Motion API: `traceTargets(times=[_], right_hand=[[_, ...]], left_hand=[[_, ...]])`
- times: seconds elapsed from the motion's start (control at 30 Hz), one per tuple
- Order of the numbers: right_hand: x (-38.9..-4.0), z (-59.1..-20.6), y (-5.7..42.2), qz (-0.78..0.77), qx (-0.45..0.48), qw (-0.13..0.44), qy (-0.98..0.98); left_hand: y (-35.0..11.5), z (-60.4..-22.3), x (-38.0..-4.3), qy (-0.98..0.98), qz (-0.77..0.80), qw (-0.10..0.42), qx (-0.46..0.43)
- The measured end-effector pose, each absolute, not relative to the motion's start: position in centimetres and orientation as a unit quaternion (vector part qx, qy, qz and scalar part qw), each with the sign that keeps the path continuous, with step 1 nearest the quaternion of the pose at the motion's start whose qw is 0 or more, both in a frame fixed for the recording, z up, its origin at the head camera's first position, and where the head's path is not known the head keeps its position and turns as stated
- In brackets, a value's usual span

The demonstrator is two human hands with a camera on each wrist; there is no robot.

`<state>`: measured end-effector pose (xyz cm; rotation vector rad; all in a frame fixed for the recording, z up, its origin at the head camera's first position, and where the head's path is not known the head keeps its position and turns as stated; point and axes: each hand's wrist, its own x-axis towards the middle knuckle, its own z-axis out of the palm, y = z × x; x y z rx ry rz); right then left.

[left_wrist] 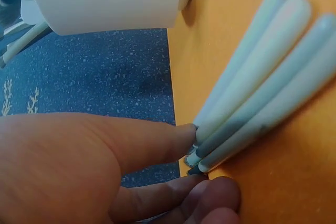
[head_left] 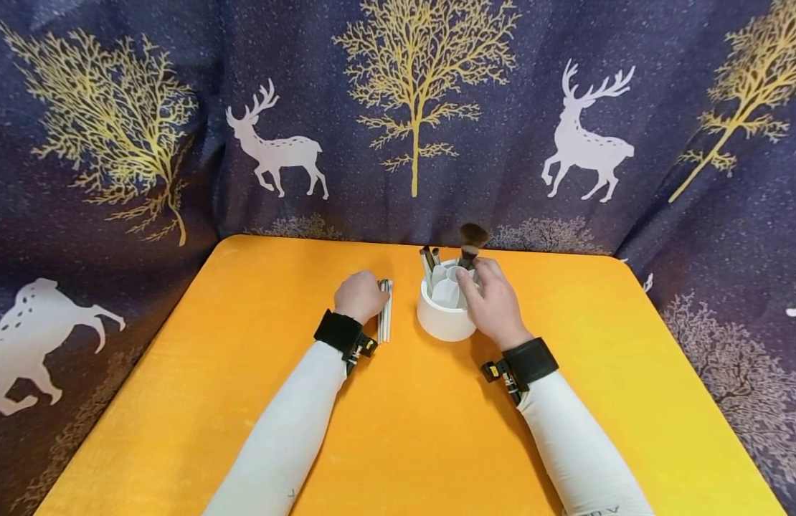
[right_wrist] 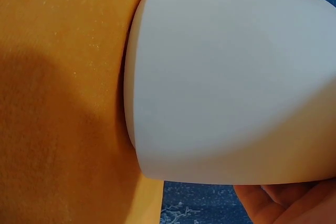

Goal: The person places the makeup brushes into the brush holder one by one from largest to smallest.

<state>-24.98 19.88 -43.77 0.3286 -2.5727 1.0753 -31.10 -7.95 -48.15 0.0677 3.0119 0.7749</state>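
Observation:
Several makeup brushes with pale handles (head_left: 384, 322) lie side by side on the table, left of the white brush holder. My left hand (head_left: 361, 295) pinches them at their far end; in the left wrist view the thumb (left_wrist: 157, 137) is on one side and curled fingers on the other, mostly hiding the brush heads. The round holder (head_left: 444, 324) stands upright, divided inside into compartments. My right hand (head_left: 495, 301) grips its right side, thumb over the rim. Large dark-bristled brushes (head_left: 473, 235) stand at its back right, and thinner brushes (head_left: 427, 264) at its left.
The table has an orange-yellow top (head_left: 398, 430) with rounded far corners. Behind and beside it hangs a dark blue cloth (head_left: 372, 129) printed with deer and trees. Each wrist wears a black strap (head_left: 530, 362) with a small camera.

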Motion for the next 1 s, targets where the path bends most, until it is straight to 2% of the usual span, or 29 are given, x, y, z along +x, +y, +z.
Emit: traceTargets(times=[0.27, 0.8, 0.9, 1.0], right_hand=[[-25.0, -43.7, 19.9, 0.378, 0.116, 0.168, -0.903], [-25.0, -43.9, 19.9, 0.376, 0.122, 0.180, -0.901], [-25.1, -44.0, 19.9, 0.376, 0.123, 0.181, -0.900], [-25.1, -43.9, 19.9, 0.376, 0.122, 0.181, -0.900]], left_hand=[[-7.1, -45.3, -29.1, 0.968, 0.249, 0.034, 0.016], [-7.3, -45.1, -29.0, 0.965, 0.258, 0.038, 0.012], [-7.8, -47.7, -30.9, 0.965, 0.260, 0.031, 0.017], [-8.0, -48.4, -31.7, 0.963, 0.265, 0.042, 0.012]])
